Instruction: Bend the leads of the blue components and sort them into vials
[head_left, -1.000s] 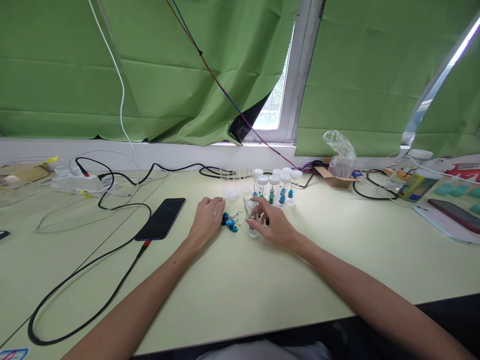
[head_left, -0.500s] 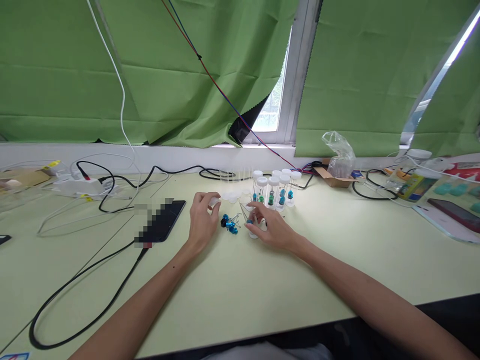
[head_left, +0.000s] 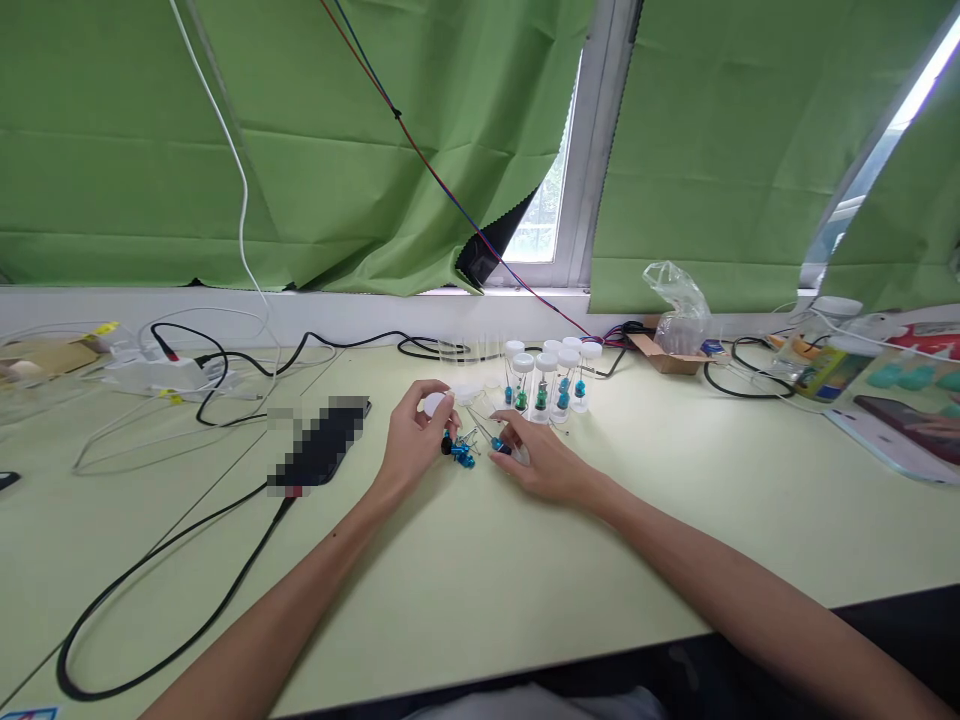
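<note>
My left hand (head_left: 415,430) is closed on a round white cap (head_left: 434,403), pinched between thumb and fingers. My right hand (head_left: 547,458) grips a clear vial (head_left: 520,456) lying tilted, its open end towards the left. Inside it is a small blue part with long thin metal legs that stick out of the mouth. Between the hands lies a small pile of blue parts with wire legs (head_left: 462,455), one of them black. Just behind my hands are loose white caps (head_left: 469,393).
Several capped vials (head_left: 543,388) with blue and green parts stand behind my right hand. Clear tubes (head_left: 469,348) stand at the back. A phone (head_left: 330,445) with a black cable (head_left: 135,555) lies left. A cardboard box (head_left: 670,357) and a tablet (head_left: 892,447) are right.
My left hand has moved slightly right, towards the right hand, with the cap turned more into view. The vial in my right hand has tipped over from nearly upright towards the left.
</note>
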